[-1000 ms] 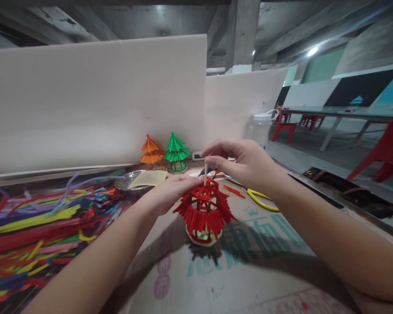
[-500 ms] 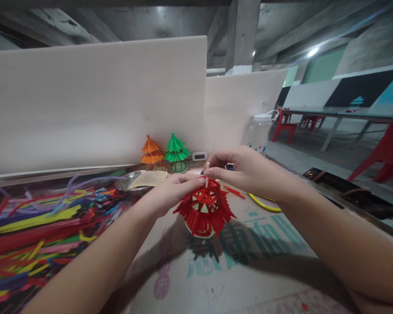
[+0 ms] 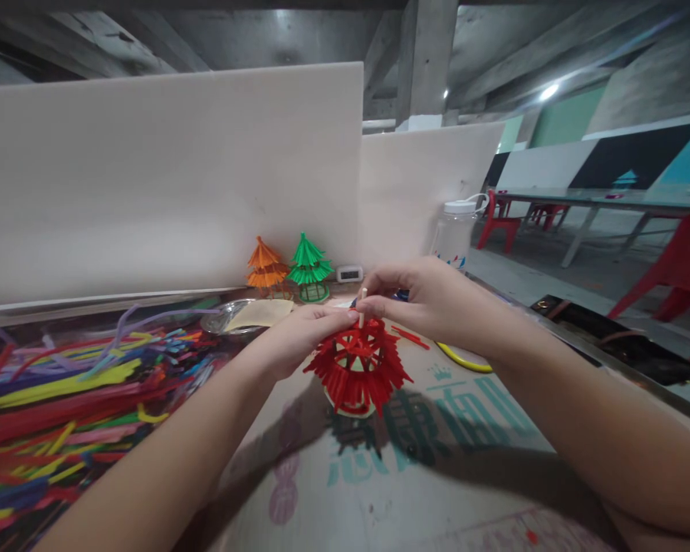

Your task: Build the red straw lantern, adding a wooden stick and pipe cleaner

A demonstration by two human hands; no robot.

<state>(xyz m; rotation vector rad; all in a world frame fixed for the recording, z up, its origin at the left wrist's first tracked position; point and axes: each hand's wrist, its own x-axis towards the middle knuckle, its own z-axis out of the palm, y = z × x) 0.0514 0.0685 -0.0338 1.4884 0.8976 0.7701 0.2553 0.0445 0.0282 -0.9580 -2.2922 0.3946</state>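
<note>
In the head view, a red pagoda model of fuzzy pipe cleaners sits in the middle above the printed board. A pale thin stick stands up from its top. My left hand is closed on the model's upper left side, thumb by the base of the stick. From the right, my right hand is pinched at the stick, thumb and forefinger together. Whatever small piece may be between those fingertips is hidden. Behind stand an orange pagoda model and a green pagoda model.
Many coloured pipe cleaners lie heaped on the left. A clear dish is behind my left hand. A small white timer and a bottle stand at the back. Red strips and a yellow piece lie at right.
The red model has tilted and shifted very slightly between my hands. Both hands keep nearly the same places and grip.
</note>
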